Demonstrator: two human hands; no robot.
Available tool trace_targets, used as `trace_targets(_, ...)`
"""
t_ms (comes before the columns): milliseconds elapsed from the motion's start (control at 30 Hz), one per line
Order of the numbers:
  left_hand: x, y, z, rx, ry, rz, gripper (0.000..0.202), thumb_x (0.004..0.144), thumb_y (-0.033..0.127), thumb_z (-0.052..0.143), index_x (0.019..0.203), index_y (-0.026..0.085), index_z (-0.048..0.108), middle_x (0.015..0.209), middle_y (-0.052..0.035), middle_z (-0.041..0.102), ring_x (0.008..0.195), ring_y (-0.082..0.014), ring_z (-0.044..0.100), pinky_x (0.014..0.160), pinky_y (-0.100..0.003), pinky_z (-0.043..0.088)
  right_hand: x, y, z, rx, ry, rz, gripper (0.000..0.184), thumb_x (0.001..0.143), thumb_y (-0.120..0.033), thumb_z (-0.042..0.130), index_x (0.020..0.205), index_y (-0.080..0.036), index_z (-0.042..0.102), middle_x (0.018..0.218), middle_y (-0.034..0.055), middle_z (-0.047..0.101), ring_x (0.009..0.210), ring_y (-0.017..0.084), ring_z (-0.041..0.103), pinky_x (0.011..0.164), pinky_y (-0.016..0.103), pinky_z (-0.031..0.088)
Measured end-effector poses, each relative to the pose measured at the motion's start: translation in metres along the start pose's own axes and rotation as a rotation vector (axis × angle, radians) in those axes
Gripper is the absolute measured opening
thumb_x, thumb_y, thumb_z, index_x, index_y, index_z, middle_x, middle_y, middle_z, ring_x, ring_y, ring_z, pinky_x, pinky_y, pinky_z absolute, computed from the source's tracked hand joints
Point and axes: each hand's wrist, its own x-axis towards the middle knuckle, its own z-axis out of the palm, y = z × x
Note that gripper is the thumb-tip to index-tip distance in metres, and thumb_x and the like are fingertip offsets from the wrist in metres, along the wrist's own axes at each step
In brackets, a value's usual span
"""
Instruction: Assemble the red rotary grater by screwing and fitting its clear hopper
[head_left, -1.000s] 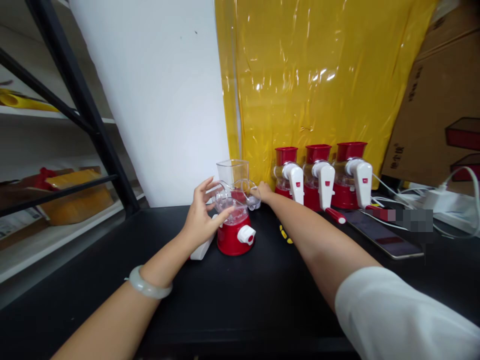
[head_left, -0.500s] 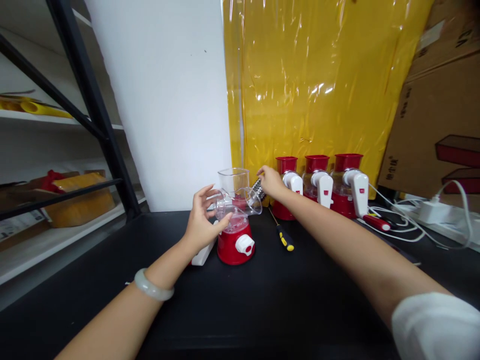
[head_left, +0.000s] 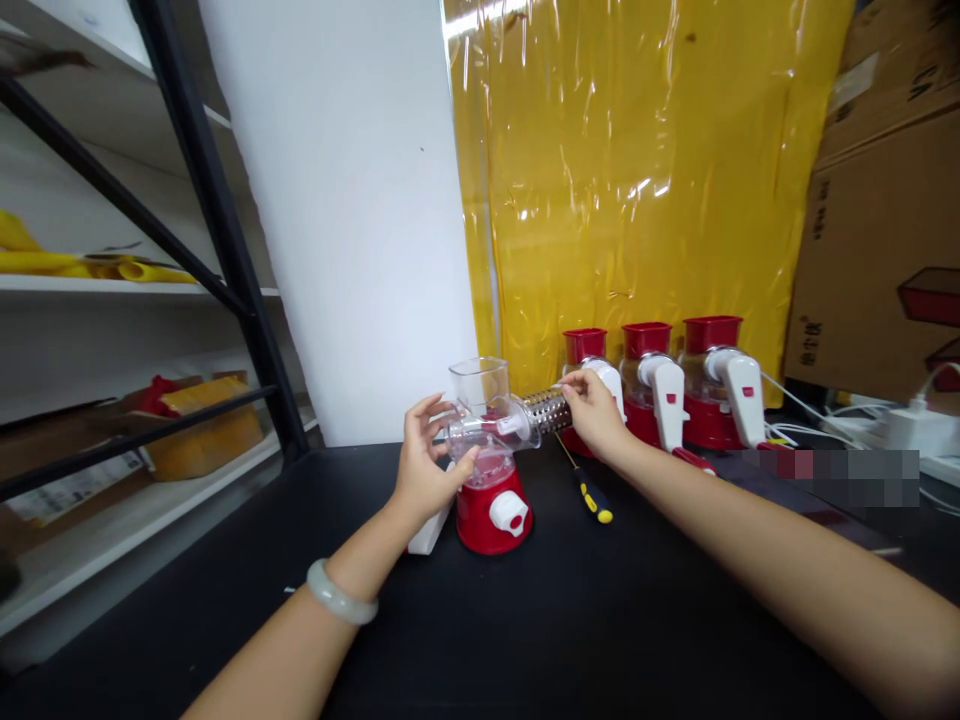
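In front of me stands a rotary grater with a red base, a white knob and a clear plastic housing. My left hand grips the left end of the clear housing, thumb in front and fingers curled behind. My right hand pinches the outer end of a perforated metal grating drum. The drum's white inner end sits at the housing's right opening, while most of its metal part is outside. A white crank handle lies left of the base, partly behind my left hand.
Several more red graters with white cranks, such as one at the right, line the back. A screwdriver with a black and yellow handle lies on the black table. A shelf rack stands left, cardboard right.
My right hand has moved right with the drum, and more of the drum shows outside the housing. My left hand keeps its hold. The whole view has shifted slightly.
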Motion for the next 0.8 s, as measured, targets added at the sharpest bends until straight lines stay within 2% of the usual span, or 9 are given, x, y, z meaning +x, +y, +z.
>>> trace_targets(133, -0.002, 0.003, 0.002, -0.004, -0.012, -0.010, 0.074, 0.071, 0.020, 0.076, 0.133, 0.025, 0.036, 0.129, -0.0141, 0.052, 0.117, -0.0280, 0.063, 0.078, -0.033, 0.061, -0.015, 0.004, 0.012, 0.057, -0.010, 0.013, 0.025, 0.082, -0.045, 0.058, 0.093, -0.022, 0.054, 0.087, 0.0035, 0.060, 0.079, 0.019, 0.057, 0.076, 0.035, 0.045)
trace_targets(267, -0.004, 0.002, 0.003, -0.011, -0.018, -0.026, 0.073, 0.072, 0.023, 0.076, 0.133, 0.024, 0.035, 0.132, -0.0155, 0.050, 0.121, -0.0299, 0.061, 0.080, -0.035, 0.061, -0.028, 0.001, 0.021, 0.203, -0.022, 0.094, 0.031, 0.079, -0.049, 0.064, 0.093, -0.023, 0.053, 0.084, 0.0015, 0.057, 0.076, 0.017, 0.055, 0.070, 0.031, 0.044)
trace_targets(433, -0.005, 0.003, 0.001, 0.007, -0.091, -0.069, 0.071, 0.079, 0.028, 0.073, 0.136, 0.026, 0.031, 0.138, -0.0166, 0.045, 0.128, -0.0314, 0.055, 0.086, -0.039, 0.059, -0.037, -0.011, 0.031, 0.484, -0.167, 0.255, 0.041, 0.073, -0.053, 0.071, 0.095, -0.025, 0.052, 0.075, -0.0029, 0.056, 0.065, 0.014, 0.052, 0.060, 0.027, 0.042)
trace_targets(533, 0.000, 0.003, -0.008, -0.064, -0.174, -0.071, 0.073, 0.083, 0.043, 0.070, 0.140, 0.026, 0.028, 0.144, -0.0176, 0.041, 0.131, -0.0321, 0.050, 0.088, -0.040, 0.057, -0.037, -0.023, 0.035, 0.642, -0.229, 0.362, 0.045, 0.067, -0.047, 0.076, 0.096, -0.025, 0.050, 0.074, -0.0032, 0.059, 0.064, 0.014, 0.055, 0.060, 0.028, 0.043)
trace_targets(600, 0.006, -0.001, -0.019, -0.150, -0.201, -0.096, 0.073, 0.086, 0.060, 0.059, 0.142, 0.025, 0.027, 0.144, -0.0181, 0.040, 0.131, -0.0322, 0.048, 0.086, -0.040, 0.057, -0.036, -0.030, 0.036, 0.705, -0.241, 0.414, 0.045, 0.064, -0.043, 0.079, 0.095, -0.025, 0.051, 0.073, -0.0030, 0.060, 0.065, 0.015, 0.056, 0.060, 0.028, 0.044)
trace_targets(667, 0.014, -0.008, -0.032, -0.177, -0.184, -0.167, 0.068, 0.090, 0.067, 0.044, 0.140, 0.023, 0.031, 0.136, -0.0170, 0.048, 0.124, -0.0304, 0.051, 0.082, -0.039, 0.057, -0.034, -0.035, 0.036, 0.743, -0.241, 0.450, 0.046, 0.062, -0.039, 0.080, 0.093, -0.025, 0.051, 0.073, -0.0030, 0.060, 0.066, 0.015, 0.057, 0.061, 0.029, 0.044)
trace_targets(733, 0.020, -0.016, -0.046, -0.089, -0.173, -0.272, 0.058, 0.090, 0.060, 0.042, 0.134, 0.021, 0.037, 0.121, -0.0139, 0.055, 0.111, -0.0277, 0.057, 0.073, -0.036, 0.057, -0.032, -0.037, 0.035, 0.762, -0.247, 0.476, 0.046, 0.060, -0.037, 0.081, 0.092, -0.024, 0.051, 0.073, -0.0030, 0.060, 0.066, 0.015, 0.058, 0.062, 0.029, 0.045)
trace_targets(800, 0.024, -0.023, -0.056, 0.124, -0.248, -0.378, 0.044, 0.085, 0.043, 0.050, 0.121, 0.020, 0.044, 0.109, -0.0107, 0.058, 0.096, -0.0248, 0.059, 0.063, -0.032, 0.054, -0.031, -0.039, 0.034, 0.768, -0.259, 0.485, 0.047, 0.059, -0.036, 0.083, 0.091, -0.024, 0.050, 0.072, -0.0036, 0.060, 0.066, 0.014, 0.057, 0.062, 0.029, 0.045)
